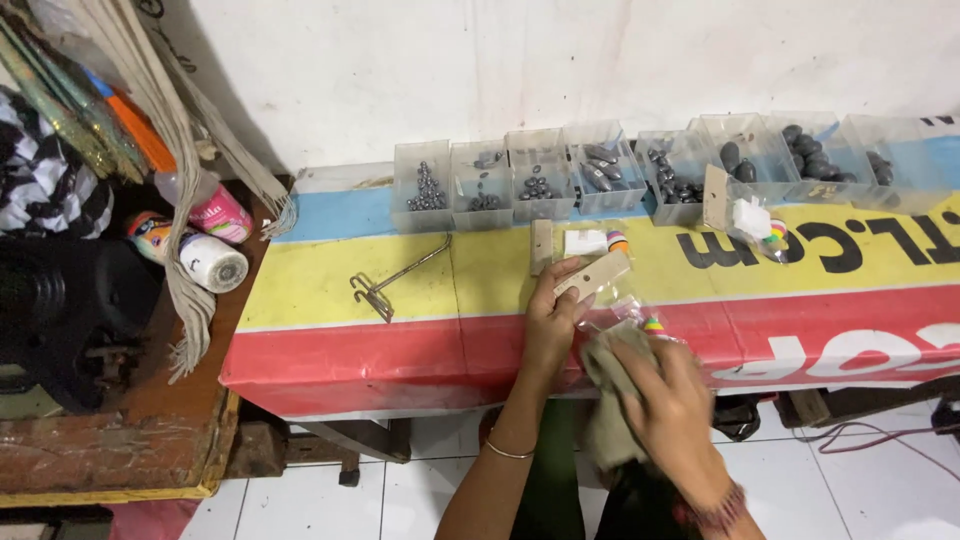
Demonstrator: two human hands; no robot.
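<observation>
Nearest the camera, two bare forearms reach up from the bottom edge toward a desk (pixel 330 300) covered in a blue, yellow and red banner.

The left hand (pixel 553 318) wears a thin bangle at the wrist. Its fingers are closed, pinching a small clear packet with a tan card top (pixel 592 274). The card's long axis slants, lower left to upper right. The packet sits at the tips of the left fingers, over the line where yellow meets red, so the left hand is the one on it.

Just to the right and lower, the right hand (pixel 672 408) is curled around a grey-green cloth (pixel 606 400), which hangs down past the desk edge. It is blurred. Its fingertips lie close to the packet's clear lower part, where a small striped bead shows; I cannot tell whether they touch it.

Beyond the hands, left to right on the desk: a bent wire hook (pixel 385 283), lying well apart; another small packet (pixel 585 243) just behind the held one; a third packet (pixel 745 216) farther right. Along the wall edge stands a row of clear tubs (pixel 640 160) holding dark metal weights.
</observation>
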